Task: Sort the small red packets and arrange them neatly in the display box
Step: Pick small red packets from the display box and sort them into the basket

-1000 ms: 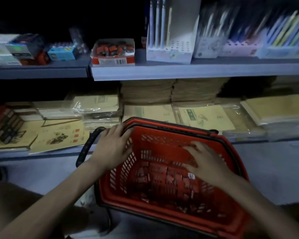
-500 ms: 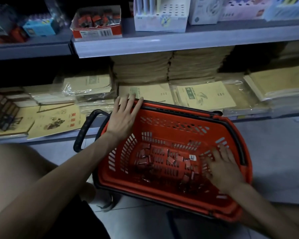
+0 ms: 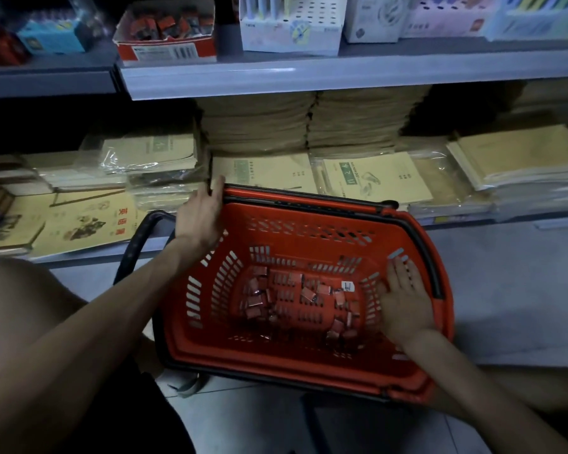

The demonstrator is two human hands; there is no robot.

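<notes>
Several small red packets lie loose on the bottom of a red shopping basket in front of me. My left hand rests on the basket's far left rim, fingers fairly straight. My right hand lies inside the basket against its right wall, fingers straight and spread, just right of the packets. The red and white display box stands on the upper shelf at the left, with several red packets in it.
Stacks of yellow exercise books fill the lower shelf behind the basket. White pen holders and boxes stand on the upper shelf. The basket's black handle hangs at its left. My knees flank the basket.
The view has dropped lower over the basket. My right hand slid from the basket's middle to its right wall. My left hand shifted along the far left rim.
</notes>
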